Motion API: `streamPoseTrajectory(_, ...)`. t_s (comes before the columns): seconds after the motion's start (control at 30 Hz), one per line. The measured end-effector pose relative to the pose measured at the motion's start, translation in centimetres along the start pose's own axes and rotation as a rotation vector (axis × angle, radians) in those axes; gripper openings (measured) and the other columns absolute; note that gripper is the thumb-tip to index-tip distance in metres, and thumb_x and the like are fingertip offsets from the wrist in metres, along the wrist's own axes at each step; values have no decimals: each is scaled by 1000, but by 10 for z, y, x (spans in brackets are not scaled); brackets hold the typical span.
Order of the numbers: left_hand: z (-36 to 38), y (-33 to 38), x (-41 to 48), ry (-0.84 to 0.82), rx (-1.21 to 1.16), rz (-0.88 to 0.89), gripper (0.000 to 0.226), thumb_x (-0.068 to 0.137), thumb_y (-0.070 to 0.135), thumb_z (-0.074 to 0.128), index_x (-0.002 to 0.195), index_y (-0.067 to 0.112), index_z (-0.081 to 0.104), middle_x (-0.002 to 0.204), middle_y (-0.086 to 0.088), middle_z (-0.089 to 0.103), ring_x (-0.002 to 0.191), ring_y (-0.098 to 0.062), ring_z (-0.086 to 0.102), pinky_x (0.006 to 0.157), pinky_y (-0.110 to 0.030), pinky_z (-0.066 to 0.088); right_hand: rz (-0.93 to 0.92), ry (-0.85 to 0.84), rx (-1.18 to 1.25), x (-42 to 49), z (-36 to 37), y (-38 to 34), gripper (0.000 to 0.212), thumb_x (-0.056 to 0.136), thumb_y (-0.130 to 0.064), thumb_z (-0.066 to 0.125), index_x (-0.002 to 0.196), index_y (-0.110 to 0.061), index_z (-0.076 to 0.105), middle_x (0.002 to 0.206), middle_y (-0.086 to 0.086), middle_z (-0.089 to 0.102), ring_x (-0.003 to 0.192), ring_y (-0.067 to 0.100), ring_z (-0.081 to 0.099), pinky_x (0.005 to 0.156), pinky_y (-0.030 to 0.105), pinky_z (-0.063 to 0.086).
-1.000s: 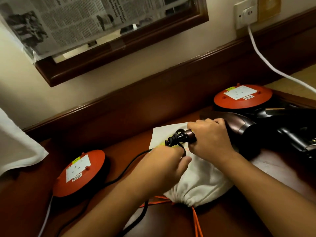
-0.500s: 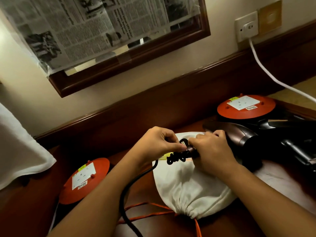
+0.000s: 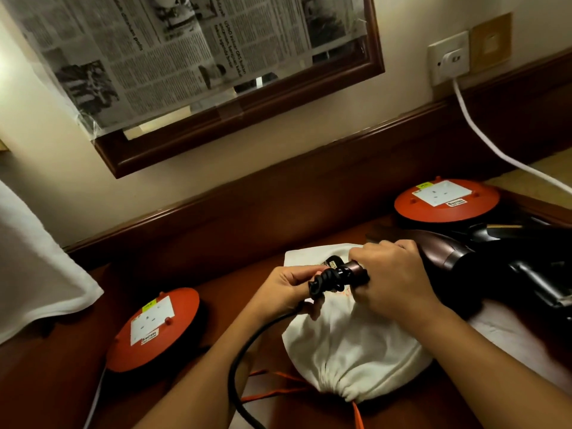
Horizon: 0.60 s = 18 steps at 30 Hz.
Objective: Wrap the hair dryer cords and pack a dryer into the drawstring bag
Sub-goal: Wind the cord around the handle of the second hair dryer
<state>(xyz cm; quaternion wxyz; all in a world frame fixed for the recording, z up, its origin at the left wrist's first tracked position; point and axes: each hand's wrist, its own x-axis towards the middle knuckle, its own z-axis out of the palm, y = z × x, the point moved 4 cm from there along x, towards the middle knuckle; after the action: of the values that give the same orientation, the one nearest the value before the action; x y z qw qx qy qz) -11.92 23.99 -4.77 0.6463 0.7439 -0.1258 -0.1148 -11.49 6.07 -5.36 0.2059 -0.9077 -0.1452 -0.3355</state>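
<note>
Left hand [image 3: 286,286], pinching the black cord [image 3: 325,281], has swung back beside the dryer [image 3: 442,253] handle gripped by right hand [image 3: 393,274] over the closed drawstring bag [image 3: 349,345] on the counter [image 3: 216,292]; wrapping continues.

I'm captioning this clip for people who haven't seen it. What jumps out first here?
At centre, two hands work on a bronze hair dryer: the right hand grips its handle while the left hand winds the black cord around the handle's end, above a white drawstring bag with orange strings. Two orange cord reels flank them, one at left, one at back right. Above hangs a newspaper-covered mirror.
</note>
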Motion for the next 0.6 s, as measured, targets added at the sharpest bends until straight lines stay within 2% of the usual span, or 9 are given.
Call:
streamPoseTrajectory(0.1, 10, 7, -17, 2, 201, 8, 16, 100, 8, 59, 101, 13, 74, 87, -11, 74, 51, -22, 55, 47, -31, 49, 30, 20, -12, 1, -3, 0, 17, 57, -35, 55, 68, -32, 41, 60, -12, 39, 59, 20, 50, 69, 39, 39)
streamPoseTrajectory(0.23, 20, 14, -37, -33, 647, -115, 5, 95, 17, 60, 97, 20, 57, 82, -9, 77, 49, -27, 60, 49, -34, 54, 53, 4, -85, 0, 2, -3, 17, 55, -34, 57, 69, -30, 47, 62, -7, 51, 63, 23, 54, 70, 41, 38)
streamPoseTrajectory(0.33, 24, 24, -44, -32, 816, -227, 14, 96, 23, 53, 108, 16, 50, 81, -9, 78, 50, -25, 64, 50, -36, 58, 67, -1, -96, 0, 6, -6, 18, 57, -35, 57, 70, -31, 45, 64, -8, 53, 64, 23, 54, 71, 41, 38)
streamPoseTrajectory(0.43, 38, 27, -46, -34, 1003, -333, 14, 100, 20, 47, 112, 13, 45, 83, -13, 77, 56, -28, 68, 53, -38, 60, 84, -1, -105, 0, 9, -10, 19, 59, -33, 60, 71, -30, 46, 65, -7, 54, 64, 23, 54, 70, 41, 37)
streamPoseTrajectory(0.53, 54, 24, -42, 19, 1419, -201, 19, 100, 16, 48, 116, 7, 48, 83, -6, 58, 71, -28, 56, 60, -39, 47, 98, -16, -139, 0, 13, -13, 17, 59, -32, 61, 74, -28, 53, 68, -5, 58, 67, 25, 55, 70, 40, 35)
streamPoseTrajectory(0.6, 61, 29, -40, 48, 1490, -95, 10, 100, 21, 46, 95, 14, 51, 74, 0, 44, 70, -23, 49, 60, -34, 40, 101, -14, -141, 0, 12, -9, 15, 61, -31, 61, 74, -27, 54, 69, -4, 59, 67, 26, 56, 71, 40, 34)
